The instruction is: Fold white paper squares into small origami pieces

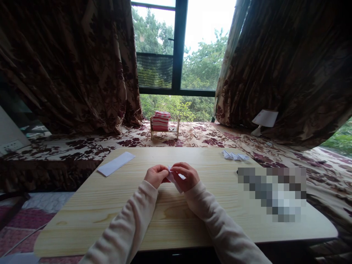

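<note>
My left hand [156, 175] and my right hand [186, 176] meet over the middle of a light wooden table [137, 216]. Both are closed on a small piece of folded white paper [175, 179], held between the fingertips just above the tabletop. Cream sleeves cover both forearms. Part of the paper is hidden by my right fingers.
A white paper strip [116, 163] lies at the table's far left. Several small folded white paper pieces [235, 156] sit at the far right. A blurred patch [272, 194] covers the right side. Beyond are a small wooden rack with striped cloth [162, 123], a white lamp [264, 120], curtains and a window.
</note>
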The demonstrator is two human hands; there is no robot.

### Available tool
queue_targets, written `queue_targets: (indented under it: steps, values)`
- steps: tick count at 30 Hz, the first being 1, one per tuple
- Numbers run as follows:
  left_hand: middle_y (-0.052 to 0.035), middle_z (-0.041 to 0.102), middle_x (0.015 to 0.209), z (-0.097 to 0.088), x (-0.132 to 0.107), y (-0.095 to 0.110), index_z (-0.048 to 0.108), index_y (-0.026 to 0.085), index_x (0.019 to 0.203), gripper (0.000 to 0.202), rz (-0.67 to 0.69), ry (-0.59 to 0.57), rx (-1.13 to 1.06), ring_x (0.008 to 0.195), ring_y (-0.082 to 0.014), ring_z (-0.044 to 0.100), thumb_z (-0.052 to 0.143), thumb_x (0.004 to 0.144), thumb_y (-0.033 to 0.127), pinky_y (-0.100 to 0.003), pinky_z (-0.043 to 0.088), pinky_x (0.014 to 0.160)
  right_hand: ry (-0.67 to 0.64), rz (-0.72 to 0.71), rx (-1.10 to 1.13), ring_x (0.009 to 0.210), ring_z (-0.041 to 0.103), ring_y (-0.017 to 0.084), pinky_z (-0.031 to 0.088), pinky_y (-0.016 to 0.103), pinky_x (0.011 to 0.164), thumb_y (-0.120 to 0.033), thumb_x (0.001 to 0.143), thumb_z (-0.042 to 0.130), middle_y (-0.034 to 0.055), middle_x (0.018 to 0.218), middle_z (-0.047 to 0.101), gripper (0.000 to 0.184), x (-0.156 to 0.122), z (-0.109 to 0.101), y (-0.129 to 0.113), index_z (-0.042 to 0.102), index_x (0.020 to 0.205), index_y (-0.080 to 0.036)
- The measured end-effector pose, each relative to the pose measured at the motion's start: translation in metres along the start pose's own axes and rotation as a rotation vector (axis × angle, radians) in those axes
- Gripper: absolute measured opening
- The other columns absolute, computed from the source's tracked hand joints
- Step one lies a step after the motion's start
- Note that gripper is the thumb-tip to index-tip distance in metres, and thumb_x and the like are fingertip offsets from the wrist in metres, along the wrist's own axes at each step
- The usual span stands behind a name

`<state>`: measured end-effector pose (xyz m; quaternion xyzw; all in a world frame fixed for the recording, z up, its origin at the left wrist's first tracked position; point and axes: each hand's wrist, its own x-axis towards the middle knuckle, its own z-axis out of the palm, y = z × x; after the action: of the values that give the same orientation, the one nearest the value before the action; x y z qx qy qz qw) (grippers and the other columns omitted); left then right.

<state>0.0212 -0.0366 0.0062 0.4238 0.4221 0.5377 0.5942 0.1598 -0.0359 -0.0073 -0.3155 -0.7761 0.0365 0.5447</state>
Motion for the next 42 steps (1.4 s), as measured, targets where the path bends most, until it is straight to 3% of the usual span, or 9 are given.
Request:
queue_targets:
  steps: [21, 34, 39, 42]
  values:
    - [0.0018, 0.059, 0.047, -0.001, -0.001, 0.003, 0.060, 0.012, 0.059, 0.016, -0.040, -0.008, -0.048, 0.045, -0.0111, 0.055, 0.069, 0.048, 0.020, -0.026, 0.051, 0.048, -0.017, -0.020, -0.049, 0.075, 0.058, 0.015, 0.049, 0.028, 0.066, -0.017, 0.077, 0.053, 0.0042, 0.082, 0.065, 0.016, -0.001, -0.002, 0.002, 0.067, 0.083, -0.022]
    - [-0.0011, 0.062, 0.055, 0.000, -0.001, 0.004, 0.061, 0.011, 0.062, 0.024, 0.000, -0.016, -0.014, 0.053, -0.0121, 0.058, 0.071, 0.052, 0.030, -0.028, 0.052, 0.057, -0.075, 0.005, -0.009, 0.080, 0.056, 0.017, 0.048, 0.031, 0.072, -0.017, 0.074, 0.051, 0.0054, 0.087, 0.063, 0.023, 0.000, -0.007, -0.010, 0.068, 0.088, -0.023]
    - [0.0013, 0.059, 0.052, 0.000, 0.002, -0.002, 0.060, 0.012, 0.058, 0.016, 0.102, 0.037, 0.090, 0.047, -0.0082, 0.052, 0.070, 0.048, 0.020, -0.020, 0.045, 0.048, 0.020, 0.075, 0.053, 0.077, 0.057, 0.018, 0.048, 0.032, 0.071, -0.017, 0.073, 0.050, 0.0054, 0.082, 0.063, 0.020, 0.002, -0.006, -0.006, 0.068, 0.080, -0.021]
    - [0.0022, 0.059, 0.051, 0.002, 0.001, -0.005, 0.061, 0.013, 0.057, 0.010, 0.194, 0.068, 0.172, 0.047, -0.0071, 0.051, 0.066, 0.049, 0.015, -0.016, 0.040, 0.046, 0.113, 0.224, 0.093, 0.081, 0.057, 0.018, 0.047, 0.032, 0.070, -0.019, 0.073, 0.053, 0.0059, 0.084, 0.062, 0.016, 0.003, -0.005, 0.005, 0.068, 0.079, -0.021]
